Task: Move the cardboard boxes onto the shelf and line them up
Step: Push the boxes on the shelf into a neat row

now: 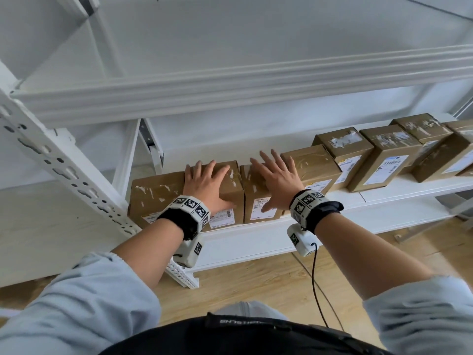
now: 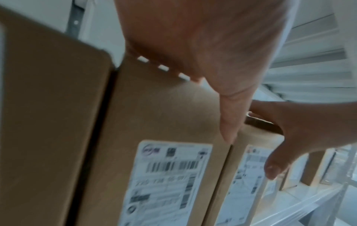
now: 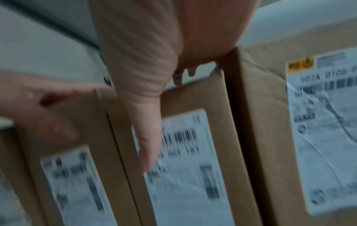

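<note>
Several brown cardboard boxes with white labels stand in a row on the white shelf. My left hand lies flat, fingers spread, on top of the second box from the left, thumb hanging over its front. In the left wrist view the palm covers that box's top edge. My right hand rests flat on the neighbouring third box; in the right wrist view its thumb lies over this box's label. The leftmost box touches the second.
To the right, further boxes sit at a slant along the shelf, set further back. An upper shelf beam hangs overhead. A perforated white upright stands at the left. Below lies wooden floor with a black cable.
</note>
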`<control>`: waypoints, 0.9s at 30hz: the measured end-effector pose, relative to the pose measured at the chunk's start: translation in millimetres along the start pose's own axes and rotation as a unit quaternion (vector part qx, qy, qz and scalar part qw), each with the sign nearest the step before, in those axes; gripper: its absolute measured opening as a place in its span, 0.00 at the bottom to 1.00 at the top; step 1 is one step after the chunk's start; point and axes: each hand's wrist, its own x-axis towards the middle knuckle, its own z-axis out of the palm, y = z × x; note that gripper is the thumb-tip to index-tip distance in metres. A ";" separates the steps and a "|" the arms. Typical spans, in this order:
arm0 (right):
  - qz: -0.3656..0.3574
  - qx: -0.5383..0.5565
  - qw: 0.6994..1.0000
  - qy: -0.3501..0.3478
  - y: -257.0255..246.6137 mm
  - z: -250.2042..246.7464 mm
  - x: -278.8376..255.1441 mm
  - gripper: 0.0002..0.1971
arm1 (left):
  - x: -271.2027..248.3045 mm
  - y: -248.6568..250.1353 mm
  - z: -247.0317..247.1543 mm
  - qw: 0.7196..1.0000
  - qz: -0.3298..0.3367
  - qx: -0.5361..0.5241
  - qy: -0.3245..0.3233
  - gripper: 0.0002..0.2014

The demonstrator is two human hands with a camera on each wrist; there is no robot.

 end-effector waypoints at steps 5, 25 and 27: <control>0.052 0.073 0.996 -0.015 59.8 -39.7 -5.9 0.77 | 15.9 43.6 -21.2 0.999 0.031 0.029 0.030 0.64; -0.006 0.031 0.999 0.017 99.1 -5.6 -2.0 0.62 | 54.2 109.6 1.1 0.995 0.049 0.085 0.012 0.53; 0.006 0.038 0.999 0.020 96.9 -6.5 -3.6 0.62 | 54.4 108.2 1.0 0.995 0.055 0.078 0.012 0.52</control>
